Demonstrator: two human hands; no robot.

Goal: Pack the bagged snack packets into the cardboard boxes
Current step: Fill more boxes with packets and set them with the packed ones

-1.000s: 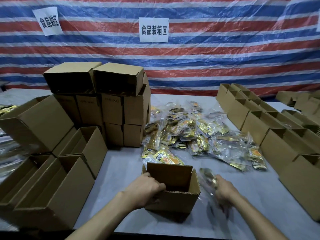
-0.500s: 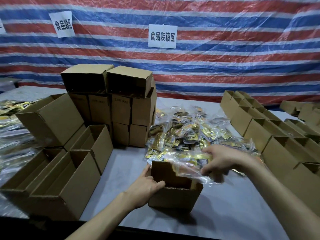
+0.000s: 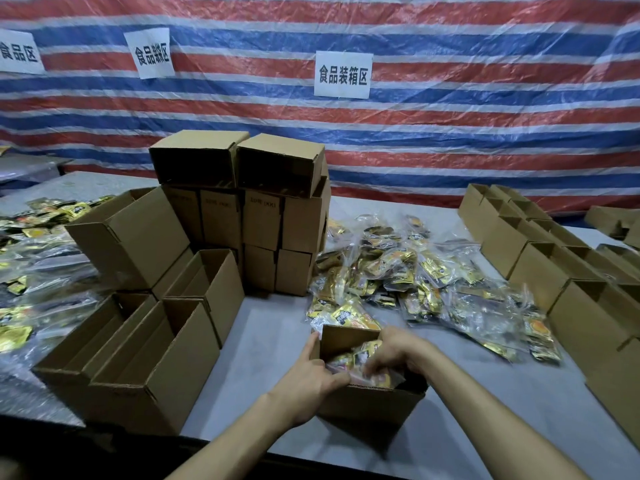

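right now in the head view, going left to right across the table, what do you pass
loose snack packets → open boxes lying on their sides → stacked closed boxes → box being filled, both hands at it → pile of bagged snack packets → row of open boxes

Dim, soft overhead light; wide-angle edge warp.

A striped tarp (image 3: pixel 450 109) — red, white and blue under clear plastic film — covers the whole back wall. Three white paper signs (image 3: pixel 343 75) with black Chinese characters hang on it (the leftmost is cut off). A grey table (image 3: pixel 270 341) fills the foreground; lighting is dim.
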